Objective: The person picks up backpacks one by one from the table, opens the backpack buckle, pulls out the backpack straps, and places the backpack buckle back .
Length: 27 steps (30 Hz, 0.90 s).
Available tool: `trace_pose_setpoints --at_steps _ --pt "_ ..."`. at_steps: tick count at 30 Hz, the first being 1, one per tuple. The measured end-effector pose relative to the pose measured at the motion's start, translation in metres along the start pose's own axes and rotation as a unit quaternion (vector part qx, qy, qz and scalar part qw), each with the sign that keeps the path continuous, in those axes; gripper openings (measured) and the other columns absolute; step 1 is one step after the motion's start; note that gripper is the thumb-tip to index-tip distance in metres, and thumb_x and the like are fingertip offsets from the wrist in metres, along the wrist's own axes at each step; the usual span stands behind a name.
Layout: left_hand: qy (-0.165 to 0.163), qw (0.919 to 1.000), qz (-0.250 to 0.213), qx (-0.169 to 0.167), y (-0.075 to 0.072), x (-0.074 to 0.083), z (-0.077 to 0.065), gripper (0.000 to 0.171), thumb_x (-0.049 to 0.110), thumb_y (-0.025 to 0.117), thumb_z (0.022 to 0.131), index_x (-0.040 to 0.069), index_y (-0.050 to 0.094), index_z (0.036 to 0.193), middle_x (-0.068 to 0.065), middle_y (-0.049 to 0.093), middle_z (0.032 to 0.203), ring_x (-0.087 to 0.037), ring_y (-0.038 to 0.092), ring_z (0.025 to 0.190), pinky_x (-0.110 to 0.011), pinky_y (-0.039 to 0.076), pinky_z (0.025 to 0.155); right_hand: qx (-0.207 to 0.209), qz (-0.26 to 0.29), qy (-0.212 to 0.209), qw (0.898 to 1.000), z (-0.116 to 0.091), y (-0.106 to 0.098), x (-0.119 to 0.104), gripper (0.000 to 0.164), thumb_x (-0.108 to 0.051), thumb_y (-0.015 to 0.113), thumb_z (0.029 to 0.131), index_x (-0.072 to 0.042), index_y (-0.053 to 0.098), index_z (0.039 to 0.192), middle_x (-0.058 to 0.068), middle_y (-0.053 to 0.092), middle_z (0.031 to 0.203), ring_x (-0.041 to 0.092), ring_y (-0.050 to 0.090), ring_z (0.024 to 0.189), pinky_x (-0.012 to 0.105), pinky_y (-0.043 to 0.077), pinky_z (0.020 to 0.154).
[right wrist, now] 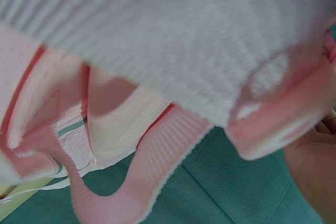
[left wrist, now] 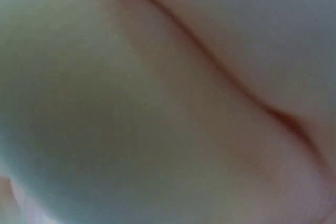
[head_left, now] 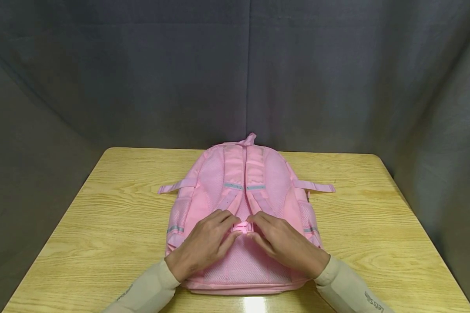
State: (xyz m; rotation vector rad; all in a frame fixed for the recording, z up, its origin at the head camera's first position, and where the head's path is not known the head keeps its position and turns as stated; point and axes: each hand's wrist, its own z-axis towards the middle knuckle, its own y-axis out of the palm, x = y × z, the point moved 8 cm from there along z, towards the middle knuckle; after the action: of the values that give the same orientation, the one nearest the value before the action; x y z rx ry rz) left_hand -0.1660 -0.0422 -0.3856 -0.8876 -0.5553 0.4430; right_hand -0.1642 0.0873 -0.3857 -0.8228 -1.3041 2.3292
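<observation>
Your left hand (head_left: 204, 245) and right hand (head_left: 285, 244) lie on a pink backpack (head_left: 276, 174) that rests back-side up on the wooden table (head_left: 102, 226), its bottom edge near you and its top handle pointing away. Both hands meet at the middle of the pack, where a small pink buckle (head_left: 243, 227) sits between the two shoulder straps (head_left: 233, 167). Your fingertips curl in and pinch the buckle from either side, left fingers on its left half, right fingers on its right half; whether the two halves are joined is hidden by your fingers. Your palms rest on the mesh back panel below. A loose side strap (head_left: 315, 187) sticks out to the right over the table, and another to the left. The left wrist view is only a blur. The right wrist view shows pink webbing (right wrist: 157, 156) and mesh close up, out of focus.
</observation>
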Motion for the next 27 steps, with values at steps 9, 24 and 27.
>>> trace_pose_setpoints --at_steps 9,24,27 --pt "0.0 1.0 0.005 0.002 0.0004 -0.0005 0.0001 0.017 0.024 0.065 0.095 0.01 0.068 0.105 0.003 0.063 0.099 -0.012 0.059 0.091 -0.028 0.053 0.081 -0.004 -0.001 0.002 1.0 -0.0003 -0.0001 0.0008 0.022 -0.014 0.061 0.097 -0.005 0.061 0.117 -0.001 0.065 0.106 0.007 0.063 0.095 0.027 0.055 0.084" --pt "-0.023 0.9997 0.003 -0.005 -0.0004 -0.008 -0.0045 0.016 0.022 0.062 0.098 0.01 0.068 0.107 0.003 0.064 0.102 -0.012 0.06 0.093 -0.03 0.054 0.081 -0.004 0.003 0.02 1.0 -0.0025 -0.0029 0.0051 0.02 -0.011 0.06 0.096 -0.006 0.061 0.116 -0.003 0.064 0.105 0.006 0.06 0.09 0.028 0.055 0.082" --pt "-0.026 0.9997 -0.001 0.002 -0.0012 -0.0087 -0.005 0.015 0.022 0.063 0.097 0.01 0.068 0.106 0.003 0.064 0.1 -0.012 0.06 0.091 -0.03 0.054 0.081 -0.003 0.003 0.02 1.0 -0.0026 -0.0029 0.0055 0.021 -0.011 0.06 0.096 -0.005 0.061 0.116 -0.002 0.064 0.105 0.006 0.06 0.09 0.028 0.055 0.081"
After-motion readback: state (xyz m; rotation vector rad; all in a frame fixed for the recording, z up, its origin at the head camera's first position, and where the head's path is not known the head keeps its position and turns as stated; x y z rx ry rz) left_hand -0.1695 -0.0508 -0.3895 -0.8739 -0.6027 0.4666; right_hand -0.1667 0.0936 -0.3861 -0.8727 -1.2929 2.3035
